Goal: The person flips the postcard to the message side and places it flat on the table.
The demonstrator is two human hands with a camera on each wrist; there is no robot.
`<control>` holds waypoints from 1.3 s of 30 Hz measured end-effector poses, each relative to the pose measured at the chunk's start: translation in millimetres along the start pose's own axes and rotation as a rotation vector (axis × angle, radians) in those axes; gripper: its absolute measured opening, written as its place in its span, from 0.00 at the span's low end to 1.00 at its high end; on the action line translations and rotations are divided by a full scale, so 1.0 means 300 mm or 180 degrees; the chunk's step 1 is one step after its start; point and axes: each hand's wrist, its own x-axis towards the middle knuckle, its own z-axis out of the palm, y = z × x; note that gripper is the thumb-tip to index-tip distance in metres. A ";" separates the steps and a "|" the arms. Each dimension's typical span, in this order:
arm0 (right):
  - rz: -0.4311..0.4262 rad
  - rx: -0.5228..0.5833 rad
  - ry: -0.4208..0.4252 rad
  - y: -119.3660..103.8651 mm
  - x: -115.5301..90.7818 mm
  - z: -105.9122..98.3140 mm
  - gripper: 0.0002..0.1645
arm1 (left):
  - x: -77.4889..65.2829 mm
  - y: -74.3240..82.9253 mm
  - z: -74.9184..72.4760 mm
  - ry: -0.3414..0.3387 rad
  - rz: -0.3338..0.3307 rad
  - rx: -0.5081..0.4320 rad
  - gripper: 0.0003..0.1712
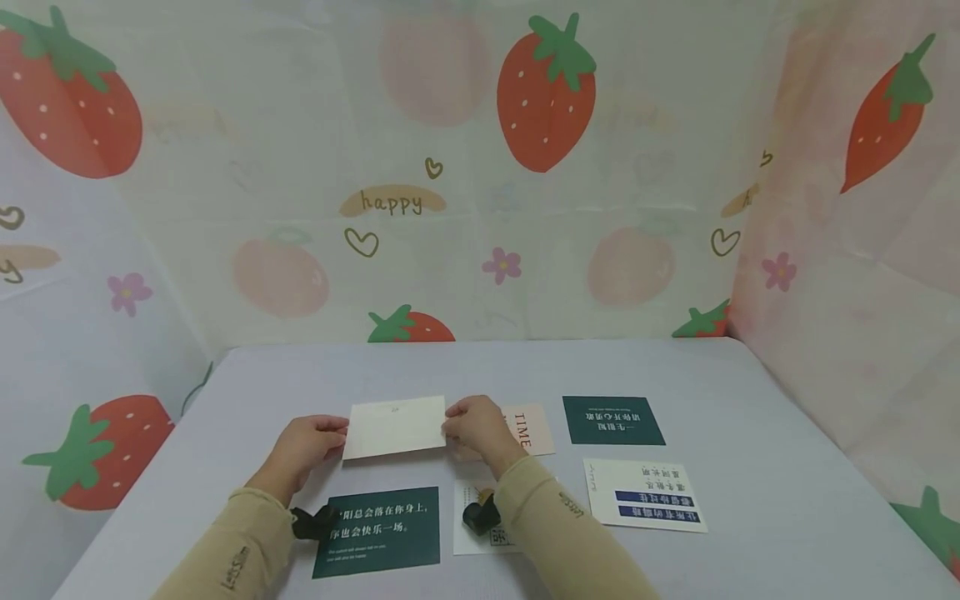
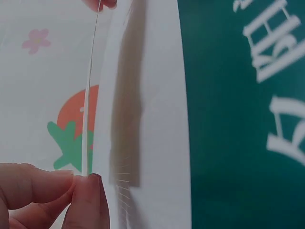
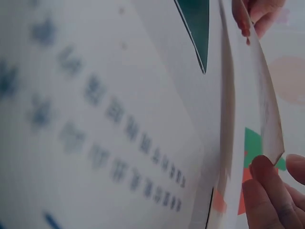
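At the back hangs a pale, strawberry-printed cloth (image 1: 465,158), behind a broad white counter (image 1: 765,433). The left hand (image 1: 303,446) and right hand (image 1: 482,427) pinch opposite short edges of a white rectangular paper card (image 1: 394,427), raised off the surface. Nearer the person lies a dark green rectangular card (image 1: 397,546) with white lettering; the right hand partly hides a pale pink card (image 1: 537,429).
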 end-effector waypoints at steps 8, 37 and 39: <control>0.0233 0.0101 -0.0138 -0.002 -0.002 0.007 0.11 | 0.000 -0.008 0.006 -0.0012 -0.0009 0.0087 0.18; 0.0116 -0.0058 -0.0358 0.017 -0.015 0.020 0.16 | -0.011 -0.007 0.001 0.0133 -0.0081 0.0619 0.15; 0.0113 -0.0069 -0.0364 0.016 -0.017 0.020 0.15 | -0.011 -0.007 -0.002 0.0126 -0.0068 0.0647 0.15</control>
